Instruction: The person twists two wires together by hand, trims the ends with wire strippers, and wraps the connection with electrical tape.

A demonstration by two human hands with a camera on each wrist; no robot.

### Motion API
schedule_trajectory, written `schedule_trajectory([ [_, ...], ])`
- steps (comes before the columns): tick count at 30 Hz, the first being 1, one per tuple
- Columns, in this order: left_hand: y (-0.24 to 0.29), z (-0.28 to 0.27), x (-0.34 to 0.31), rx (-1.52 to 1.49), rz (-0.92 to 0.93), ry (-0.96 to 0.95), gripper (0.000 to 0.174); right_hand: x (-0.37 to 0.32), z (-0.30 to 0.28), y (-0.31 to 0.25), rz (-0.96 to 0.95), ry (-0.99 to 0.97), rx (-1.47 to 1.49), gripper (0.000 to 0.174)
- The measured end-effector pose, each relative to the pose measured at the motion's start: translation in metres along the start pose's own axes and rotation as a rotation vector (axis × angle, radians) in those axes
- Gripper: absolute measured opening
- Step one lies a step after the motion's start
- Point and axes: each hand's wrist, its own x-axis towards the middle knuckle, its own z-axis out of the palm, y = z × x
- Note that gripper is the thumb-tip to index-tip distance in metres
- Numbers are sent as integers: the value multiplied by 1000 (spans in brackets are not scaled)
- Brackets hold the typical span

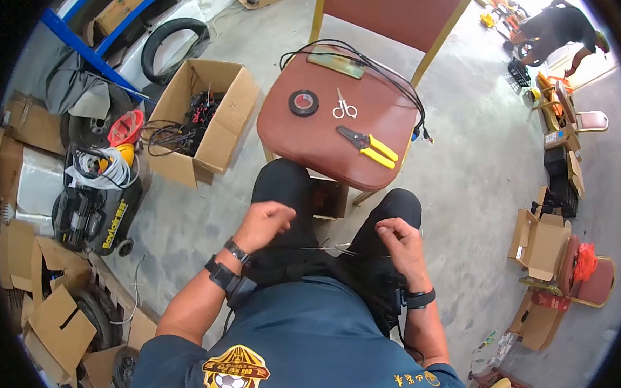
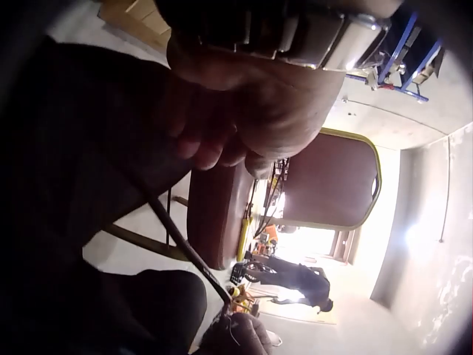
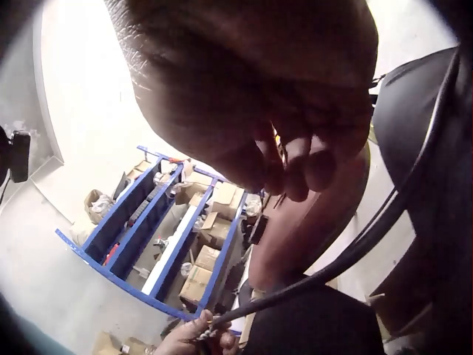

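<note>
My left hand (image 1: 263, 224) is over the left thigh with its fingers curled, and nothing shows in them. Above the right thigh, my right hand (image 1: 403, 249) has thumb and fingertips drawn together, with no held thing visible. Between and below the hands, a dark cable (image 1: 366, 254) crosses the lap toward bare silvery wire strands (image 1: 325, 247). The cable (image 2: 181, 240) slants toward the right hand (image 2: 240, 336) in the left wrist view. In the right wrist view the cable (image 3: 318, 277) curves down to twisted strands (image 3: 209, 334), which overlap the left hand (image 3: 181, 342).
On the brown chair (image 1: 286, 135) ahead are black tape (image 1: 303, 103), scissors (image 1: 344, 106), yellow-handled wire strippers (image 1: 368, 147) and coiled dark cables (image 1: 389, 77). A cardboard box (image 1: 233, 121) of cables stands to its left. Another person (image 1: 558, 30) bends over at the far right.
</note>
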Motion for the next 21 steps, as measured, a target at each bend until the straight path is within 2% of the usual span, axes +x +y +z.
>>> schedule_trajectory([
  [2, -15, -17, 14, 24, 96, 118, 20, 2, -8, 8, 43, -20, -83, 12],
  [4, -13, -32, 35, 203, 321, 239, 23, 7, -7, 42, 70, -53, -66, 12],
  [6, 26, -45, 49, 484, 473, 245, 32, 16, -15, 63, 122, -81, 20, 12],
  [8, 49, -50, 77, 551, 580, 219, 43, 27, -23, 67, 237, -89, 228, 14],
  [10, 63, -55, 108, 634, 629, 206, 49, 31, -29, 64, 284, -91, 310, 16],
  [11, 73, -57, 119, 689, 562, 193, 54, 32, -29, 67, 314, -97, 351, 16],
  [15, 94, -59, 159, 787, 686, 158, 64, 30, -25, 74, 298, -109, 286, 19],
  [18, 101, -54, 166, 914, 627, 88, 64, 24, -29, 70, 295, -99, 262, 21],
  [21, 103, -47, 167, 961, 618, 139, 61, 22, -29, 73, 269, -95, 250, 24],
])
